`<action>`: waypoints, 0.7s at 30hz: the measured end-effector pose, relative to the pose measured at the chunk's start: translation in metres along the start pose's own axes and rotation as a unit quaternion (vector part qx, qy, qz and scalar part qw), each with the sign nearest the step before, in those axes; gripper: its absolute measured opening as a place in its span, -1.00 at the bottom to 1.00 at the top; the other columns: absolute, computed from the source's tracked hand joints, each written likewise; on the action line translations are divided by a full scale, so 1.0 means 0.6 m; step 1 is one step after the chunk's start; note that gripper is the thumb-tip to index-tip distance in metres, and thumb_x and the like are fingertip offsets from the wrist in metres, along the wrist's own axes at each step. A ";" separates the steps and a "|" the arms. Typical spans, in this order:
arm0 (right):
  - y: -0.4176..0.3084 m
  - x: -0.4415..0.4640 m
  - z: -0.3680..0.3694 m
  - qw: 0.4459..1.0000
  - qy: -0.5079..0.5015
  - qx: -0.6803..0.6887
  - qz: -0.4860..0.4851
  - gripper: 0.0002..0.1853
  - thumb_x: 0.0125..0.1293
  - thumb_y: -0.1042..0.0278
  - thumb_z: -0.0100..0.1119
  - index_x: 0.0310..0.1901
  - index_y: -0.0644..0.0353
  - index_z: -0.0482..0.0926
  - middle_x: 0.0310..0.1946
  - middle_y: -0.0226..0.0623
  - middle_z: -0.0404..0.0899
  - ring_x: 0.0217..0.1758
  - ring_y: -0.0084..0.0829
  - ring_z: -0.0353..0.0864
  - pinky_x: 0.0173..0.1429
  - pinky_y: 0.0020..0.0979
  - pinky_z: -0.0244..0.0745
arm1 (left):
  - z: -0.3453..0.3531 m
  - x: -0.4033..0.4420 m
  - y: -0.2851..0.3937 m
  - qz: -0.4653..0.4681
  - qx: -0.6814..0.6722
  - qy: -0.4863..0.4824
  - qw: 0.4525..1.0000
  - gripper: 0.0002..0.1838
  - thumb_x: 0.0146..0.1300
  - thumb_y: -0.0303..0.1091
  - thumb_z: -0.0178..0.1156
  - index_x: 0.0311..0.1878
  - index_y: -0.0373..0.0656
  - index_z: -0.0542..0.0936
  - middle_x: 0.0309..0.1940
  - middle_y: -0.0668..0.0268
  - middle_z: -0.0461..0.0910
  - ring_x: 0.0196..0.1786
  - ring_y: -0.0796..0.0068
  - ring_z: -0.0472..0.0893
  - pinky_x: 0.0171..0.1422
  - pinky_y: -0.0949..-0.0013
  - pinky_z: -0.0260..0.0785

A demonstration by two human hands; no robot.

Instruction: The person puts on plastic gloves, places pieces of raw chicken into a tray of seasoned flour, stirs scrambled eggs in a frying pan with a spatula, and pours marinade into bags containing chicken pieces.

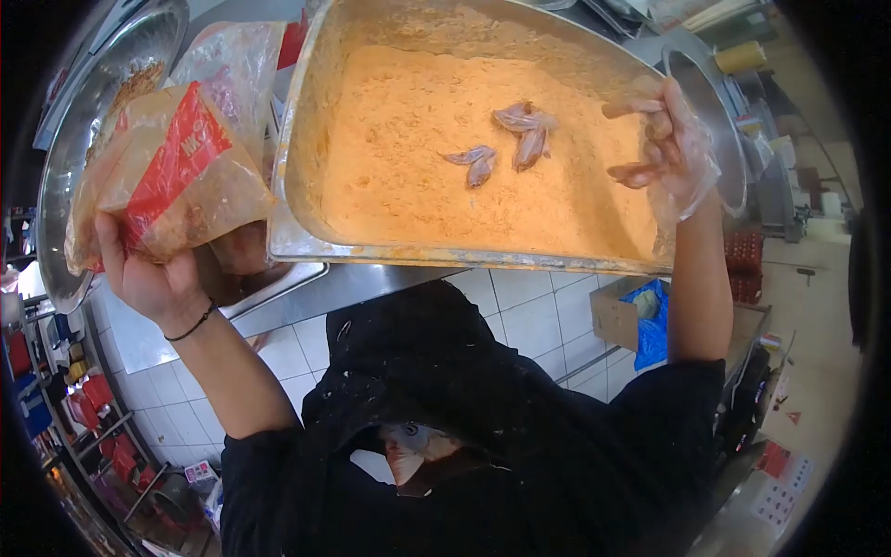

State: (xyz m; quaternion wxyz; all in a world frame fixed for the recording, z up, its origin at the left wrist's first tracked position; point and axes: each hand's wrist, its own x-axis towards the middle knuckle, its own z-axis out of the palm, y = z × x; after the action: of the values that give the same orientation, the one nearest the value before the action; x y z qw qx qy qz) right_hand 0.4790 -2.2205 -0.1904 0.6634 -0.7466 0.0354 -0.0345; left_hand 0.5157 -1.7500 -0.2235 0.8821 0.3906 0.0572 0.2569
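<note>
A clear plastic bag with a red printed band (218,162) is held by my left hand (148,274), its fingers closed round the lower left part of the bag. My right hand (673,144) wears a thin clear glove and hangs over the right side of a large metal tray (418,252), fingers apart, holding nothing. Orange powder (399,139) covers the tray's bottom. Two pale meat pieces lie on the powder, a smaller one (479,167) and a larger one (529,135) to its right.
A big metal bowl (56,204) stands behind the bag at the left. Another round metal bowl (738,176) is just right of the tray. Below are a cardboard box (613,316) with a blue bag (652,325) and a tiled floor (529,325).
</note>
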 end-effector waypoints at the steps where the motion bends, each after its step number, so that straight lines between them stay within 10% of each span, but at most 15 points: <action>1: 0.010 0.015 -0.016 0.996 -0.057 0.061 -0.017 -0.62 0.32 0.09 -0.13 -0.06 0.27 0.35 -0.34 -0.30 0.52 -0.69 -0.80 0.19 -0.55 -0.78 0.21 | 0.005 -0.002 0.000 0.001 0.004 0.008 1.000 -0.60 0.24 -0.27 -0.04 0.11 -0.24 0.30 0.09 0.16 0.36 0.15 0.22 0.35 0.25 0.06 0.16; 5: -0.028 0.024 -0.011 0.986 -0.115 0.096 0.079 -0.61 0.30 0.09 -0.10 -0.06 0.29 0.38 -0.42 -0.40 0.50 -0.64 -0.62 0.30 -0.50 -0.63 0.27 | 0.001 -0.002 0.002 -0.010 0.009 0.010 1.000 -0.59 0.25 -0.26 -0.04 0.12 -0.24 0.29 0.09 0.17 0.35 0.16 0.22 0.34 0.25 0.05 0.15; 7: -0.015 0.027 -0.004 0.913 -0.086 -0.358 -0.177 -0.59 0.31 0.00 -0.19 -0.20 0.24 0.43 -0.52 -0.31 0.51 -0.60 -0.43 0.36 -0.44 -0.41 0.31 | -0.005 -0.002 0.007 -0.009 0.011 0.006 1.000 -0.58 0.25 -0.26 -0.05 0.13 -0.24 0.29 0.10 0.16 0.35 0.16 0.22 0.33 0.25 0.04 0.15; 9: -0.005 0.042 0.009 0.812 -0.058 -0.555 -0.173 -0.55 0.31 -0.05 -0.24 -0.23 0.22 0.47 -0.54 -0.24 0.52 -0.51 -0.27 0.42 -0.31 -0.27 0.34 | -0.014 -0.001 0.008 -0.016 0.007 -0.002 1.000 -0.58 0.25 -0.25 -0.05 0.13 -0.24 0.28 0.10 0.16 0.34 0.17 0.22 0.33 0.25 0.04 0.14; 11: 0.003 0.072 0.032 0.843 -0.045 -0.532 0.066 -0.52 0.31 -0.06 -0.25 -0.16 0.22 0.47 -0.50 -0.20 0.54 -0.37 -0.15 0.47 -0.12 -0.23 0.37 | -0.021 0.001 0.010 -0.030 -0.004 -0.016 0.999 -0.57 0.25 -0.24 -0.06 0.14 -0.24 0.28 0.10 0.16 0.34 0.17 0.22 0.32 0.25 0.04 0.14; 14: 0.089 0.095 0.042 0.718 -0.122 -0.652 -0.212 -0.56 0.23 0.01 -0.10 0.02 0.14 0.41 -0.28 -0.02 0.53 -0.17 -0.12 0.49 -0.06 -0.26 0.38 | -0.014 -0.004 0.010 -0.010 0.021 0.009 1.000 -0.57 0.25 -0.24 -0.06 0.14 -0.24 0.27 0.11 0.16 0.33 0.17 0.21 0.32 0.25 0.03 0.14; 21: 0.083 0.097 0.134 0.775 -0.203 -0.588 0.110 -0.62 0.17 0.01 -0.01 -0.21 0.15 0.56 -0.44 -0.18 0.57 -0.33 -0.27 0.54 -0.16 -0.32 0.41 | -0.013 -0.002 0.007 -0.001 0.029 0.020 0.999 -0.57 0.25 -0.24 -0.06 0.14 -0.24 0.27 0.10 0.16 0.34 0.17 0.22 0.33 0.25 0.03 0.15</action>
State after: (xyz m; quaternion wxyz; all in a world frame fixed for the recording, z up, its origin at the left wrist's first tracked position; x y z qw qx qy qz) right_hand 0.5445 -2.1527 -0.2492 0.0860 -0.9719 -0.0051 0.2191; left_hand 0.5105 -1.7431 -0.2264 0.8694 0.4110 0.0823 0.2618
